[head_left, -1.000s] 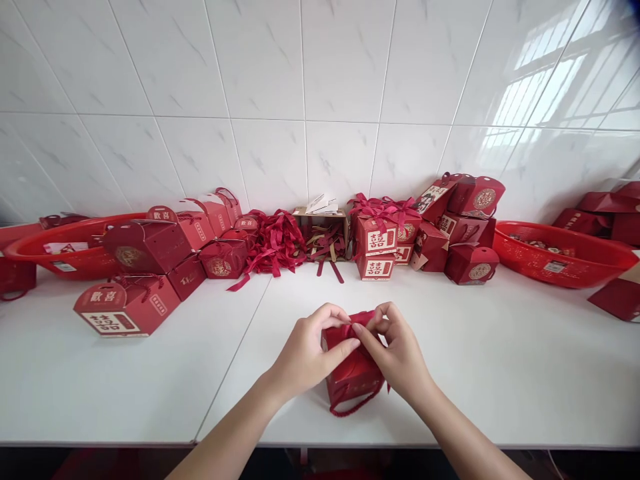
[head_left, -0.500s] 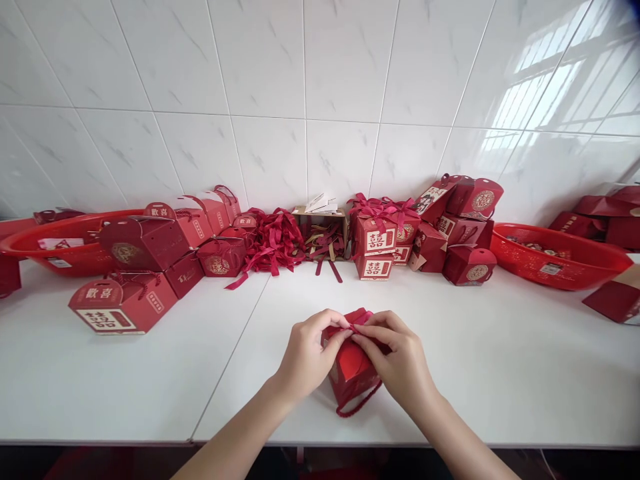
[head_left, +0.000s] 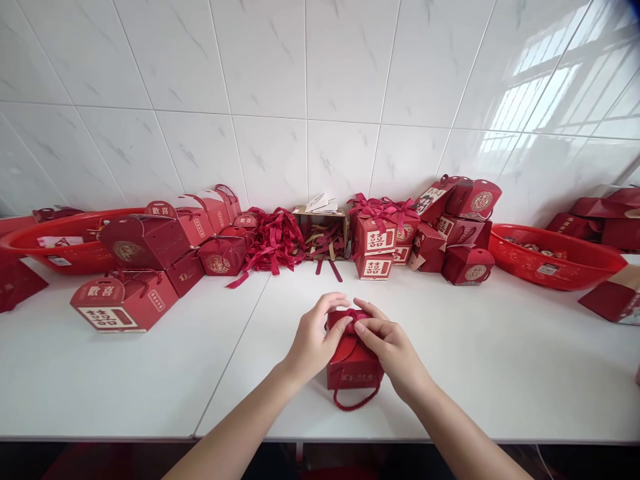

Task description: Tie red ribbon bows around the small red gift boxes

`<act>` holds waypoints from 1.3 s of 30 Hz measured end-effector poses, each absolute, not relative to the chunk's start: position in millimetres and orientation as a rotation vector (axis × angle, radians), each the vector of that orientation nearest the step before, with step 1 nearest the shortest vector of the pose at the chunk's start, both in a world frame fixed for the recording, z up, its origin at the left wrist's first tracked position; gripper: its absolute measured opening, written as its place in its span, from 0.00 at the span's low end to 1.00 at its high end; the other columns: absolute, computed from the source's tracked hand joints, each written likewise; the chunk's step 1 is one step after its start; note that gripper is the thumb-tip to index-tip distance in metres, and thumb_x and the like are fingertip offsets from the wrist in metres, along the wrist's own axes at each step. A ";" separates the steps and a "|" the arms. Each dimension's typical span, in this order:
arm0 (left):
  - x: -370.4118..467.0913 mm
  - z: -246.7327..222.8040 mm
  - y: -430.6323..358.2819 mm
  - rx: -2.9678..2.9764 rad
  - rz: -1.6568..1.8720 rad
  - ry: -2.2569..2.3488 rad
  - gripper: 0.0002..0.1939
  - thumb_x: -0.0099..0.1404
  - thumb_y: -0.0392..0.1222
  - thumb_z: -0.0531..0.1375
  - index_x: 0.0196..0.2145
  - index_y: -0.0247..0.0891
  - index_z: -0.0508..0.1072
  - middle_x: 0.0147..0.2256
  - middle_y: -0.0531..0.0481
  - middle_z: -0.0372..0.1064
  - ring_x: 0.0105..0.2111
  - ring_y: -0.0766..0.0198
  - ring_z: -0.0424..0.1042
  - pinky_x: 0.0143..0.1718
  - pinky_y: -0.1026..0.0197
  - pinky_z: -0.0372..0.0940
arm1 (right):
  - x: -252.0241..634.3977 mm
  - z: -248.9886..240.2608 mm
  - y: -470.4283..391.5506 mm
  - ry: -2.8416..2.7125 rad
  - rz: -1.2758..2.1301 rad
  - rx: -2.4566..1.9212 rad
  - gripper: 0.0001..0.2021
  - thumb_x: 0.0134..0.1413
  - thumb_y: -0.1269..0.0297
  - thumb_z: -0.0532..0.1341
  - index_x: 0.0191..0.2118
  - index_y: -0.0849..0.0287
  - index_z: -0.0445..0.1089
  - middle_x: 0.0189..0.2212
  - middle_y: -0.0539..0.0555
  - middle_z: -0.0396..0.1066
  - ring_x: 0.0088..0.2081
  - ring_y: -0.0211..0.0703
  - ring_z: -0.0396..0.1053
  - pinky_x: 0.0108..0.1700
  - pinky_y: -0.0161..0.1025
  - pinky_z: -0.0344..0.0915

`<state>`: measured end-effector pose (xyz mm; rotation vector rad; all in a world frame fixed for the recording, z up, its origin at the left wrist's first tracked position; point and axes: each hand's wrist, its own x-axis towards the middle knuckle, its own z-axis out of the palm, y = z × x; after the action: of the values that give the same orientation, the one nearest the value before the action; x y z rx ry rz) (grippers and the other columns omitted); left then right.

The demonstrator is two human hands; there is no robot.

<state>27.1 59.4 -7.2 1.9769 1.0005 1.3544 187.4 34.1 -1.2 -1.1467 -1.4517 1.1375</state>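
A small red gift box sits on the table in front of me, its dark red cord handle hanging towards me. On its top is a crimson ribbon, gathered into a knot or bow. My left hand presses its thumb against the left of the knot, with its other fingers curving above. From the other side my right hand pinches the ribbon between thumb and fingers. Both hands partly cover the box top and the ribbon's ends.
Red gift boxes are stacked at left. A ribbon heap, an open carton of strips and ribbon-topped boxes line the tiled wall. Red plastic baskets stand left and right, with more boxes between.
The gift box has turned so its front and cord handle face me more squarely. My fingers have loosened and lifted slightly, with the thumbs now at the ribbon's knot.
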 end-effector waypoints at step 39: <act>0.0 54.8 53.3 2.059 0.521 0.982 0.05 0.58 0.39 0.60 0.33 0.39 0.74 0.35 0.51 0.75 0.37 0.61 0.73 0.41 0.60 0.65 | 209.0 26.4 3.4 -2.012 0.611 -1.185 0.13 0.61 0.60 0.58 0.50 0.55 0.65 0.42 0.55 0.73 0.41 0.44 0.71 0.42 0.42 0.69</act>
<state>0.0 53.3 54.8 2.0586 0.9818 0.5206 209.0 3.4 26.4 -1.1853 -2.0117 0.6110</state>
